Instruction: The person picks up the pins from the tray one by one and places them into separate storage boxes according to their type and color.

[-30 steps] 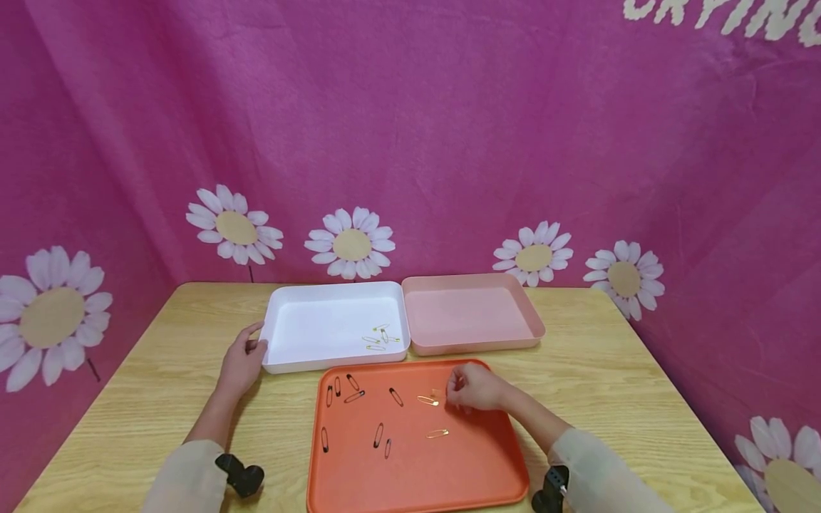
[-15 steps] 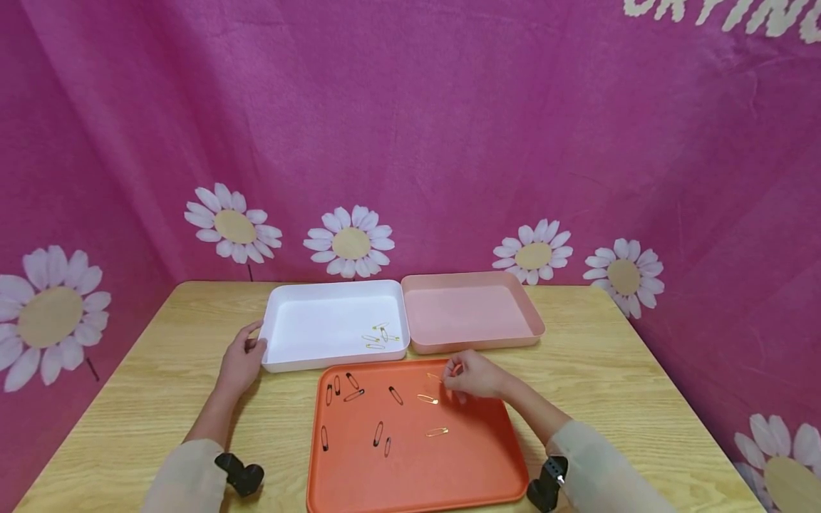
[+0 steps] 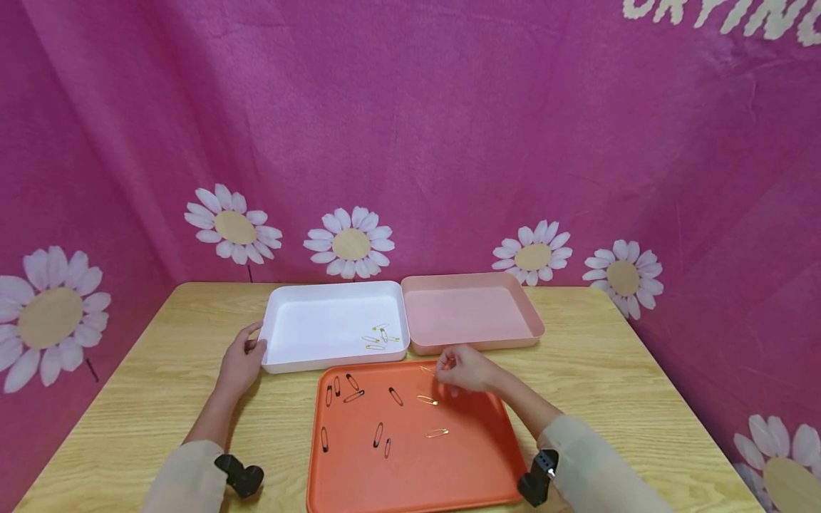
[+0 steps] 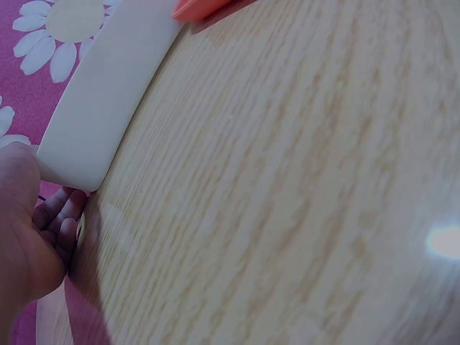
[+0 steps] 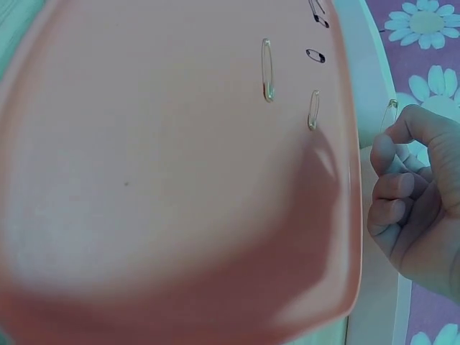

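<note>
Pink curtain (image 3: 410,128) with daisies as backdrop, wooden table (image 3: 609,427) in front of it. Orange tray (image 3: 423,477) sits nearest the person. White tray (image 3: 321,320) and pink tray (image 3: 471,313) lie side by side just beyond it, white on the left.

Right arm: forearm comes in from the lower right, angled forward and inward over the orange tray's right side. Right hand (image 3: 470,368) is above that tray's far edge, palm turned inward, casting a shadow on it. Thumb and index finger pinch a gold safety pin (image 5: 389,113); the other fingers curl toward the palm. Pin juts out past the fingertips, off to the left in the head view.

Left arm: forearm runs forward from the lower left, wrist low over the table. Left hand (image 3: 241,362) is at the white tray's near left corner, touching the outer wall, fingers bent, thumb apart from them. Can't tell if they grip the wall or only rest on it.

Small stuff: eight black safety pins (image 3: 378,434) on the orange tray, mostly left half; two gold ones (image 3: 437,433) right of centre. Small gold cluster (image 3: 383,335) in the white tray's near right corner.
</note>
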